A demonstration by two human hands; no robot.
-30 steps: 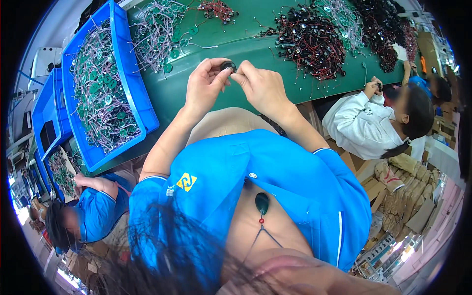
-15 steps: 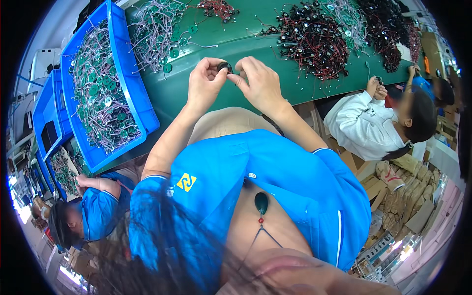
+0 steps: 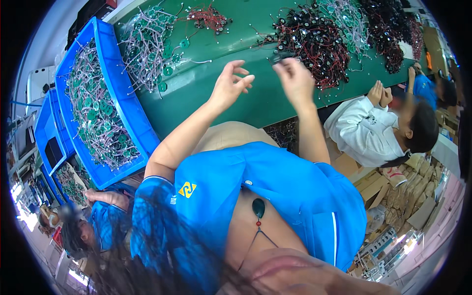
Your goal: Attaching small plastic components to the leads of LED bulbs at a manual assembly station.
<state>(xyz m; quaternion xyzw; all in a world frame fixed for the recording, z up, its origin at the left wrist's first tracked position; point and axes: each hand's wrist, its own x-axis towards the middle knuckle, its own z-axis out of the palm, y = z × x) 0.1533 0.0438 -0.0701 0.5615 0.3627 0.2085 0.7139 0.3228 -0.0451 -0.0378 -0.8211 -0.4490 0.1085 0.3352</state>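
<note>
Half cupping the left hand (image 3: 230, 86) around nothing visible, while pointing the right hand (image 3: 295, 82) at a black part (image 3: 277, 59) just by its fingertips, near the red-and-black wired pile (image 3: 317, 42) beyond. Probably setting down or picking up, blurring too much to tell pinched from loose; calling next for clean release or firm pinch.

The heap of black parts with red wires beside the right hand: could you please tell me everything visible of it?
The heap is a tangled mound of small black parts, some with round silvery faces, mixed with thin red wires that end in pale tips. The parts look like plastic and metal. It lies on the green table, stray wires trailing at its edges. The blurred right hand covers its lower left edge; whether they touch cannot be told.
</note>
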